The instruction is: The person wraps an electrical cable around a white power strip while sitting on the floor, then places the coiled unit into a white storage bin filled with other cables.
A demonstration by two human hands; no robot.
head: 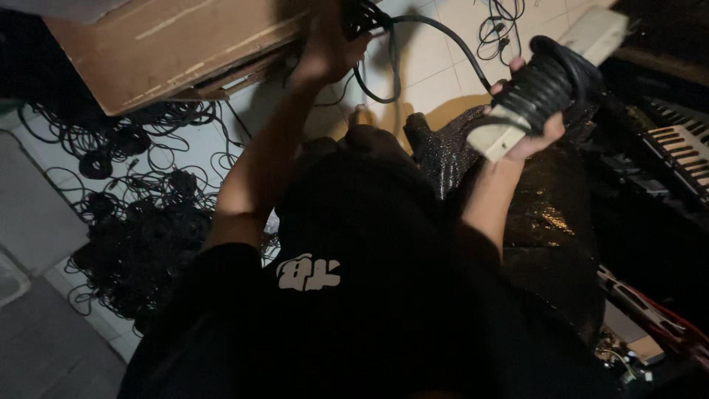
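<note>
The right hand [528, 122] is wrapped around a beige power strip [550, 81] wound with its black cord [550, 77], up at two o'clock. The left hand [325, 48], at twelve o'clock, is closed on the cord's loose end beside a cardboard box [170, 44]. Tangled cables [140, 214] lie on the floor at nine o'clock.

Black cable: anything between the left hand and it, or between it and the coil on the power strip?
Nothing visible. The left hand already grips the black cable near its top end. From there the cable arcs freely over the pale tiled floor to the coil wrapped around the power strip, held in the right hand.
</note>
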